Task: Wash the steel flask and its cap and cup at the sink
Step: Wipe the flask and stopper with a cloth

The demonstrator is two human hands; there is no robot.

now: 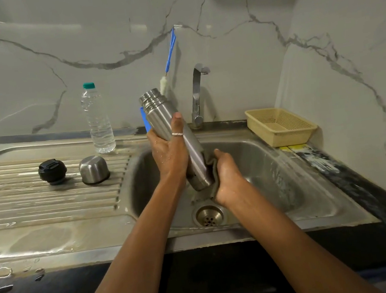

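Item: steel flask (157,111), uncapped, held tilted above the sink (250,153) basin, with its threaded mouth up and to the far left and its base down over the drain (209,216). Left hand (169,149): wrapped round the flask's middle from the left, with the thumb laid up along the body and a ring on it. Right hand (228,173): curled round a grey cloth (210,166), pressing it against the flask's lower end from the right, just below the left hand. Cap (52,171): black, on the drainboard (45,199), well left of both hands. Cup (94,169): steel, mouth down, just right of the cap. Also present: a plastic water bottle (97,120) at the far edge of the drainboard, a tap (198,93) behind the flask, a blue-handled bottle brush (169,50) hanging on the wall, and a beige basket (280,125) at far right.
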